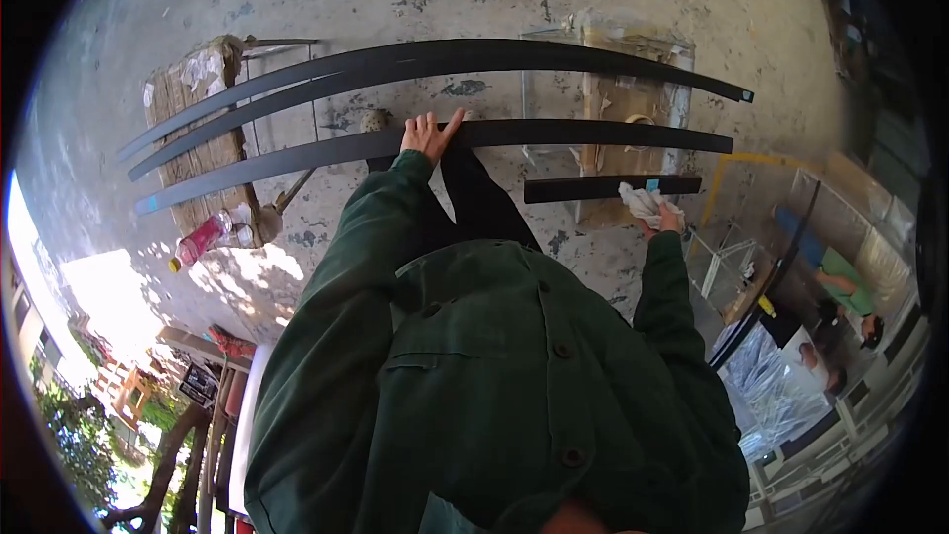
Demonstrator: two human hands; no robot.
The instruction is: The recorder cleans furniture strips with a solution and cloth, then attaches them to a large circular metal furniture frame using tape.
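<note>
My left hand (pixel 429 138) lies across the nearer long black bar (pixel 326 150), fingers stretched over its far edge and thumb spread to the right. My right hand (pixel 669 222) is closed on a crumpled white cloth (pixel 643 202). That cloth touches a short black bar (pixel 573 190) near a small blue sticker (pixel 652 184) on it. Beyond the nearer bar, two more long black bars (pixel 395 61) run side by side, partly overlapping. The bars rest on a cardboard-padded support (pixel 193 89) at the left and a cardboard-topped stand (pixel 603 104) at the right.
A pink bottle with a yellow cap (pixel 201 240) sits beside the left support. A tape roll (pixel 641 121) lies on the right stand. Farther right are a person in green (pixel 845 282), another person (pixel 813 361) and plastic-wrapped goods (pixel 771 391). The floor is worn concrete (pixel 415 0).
</note>
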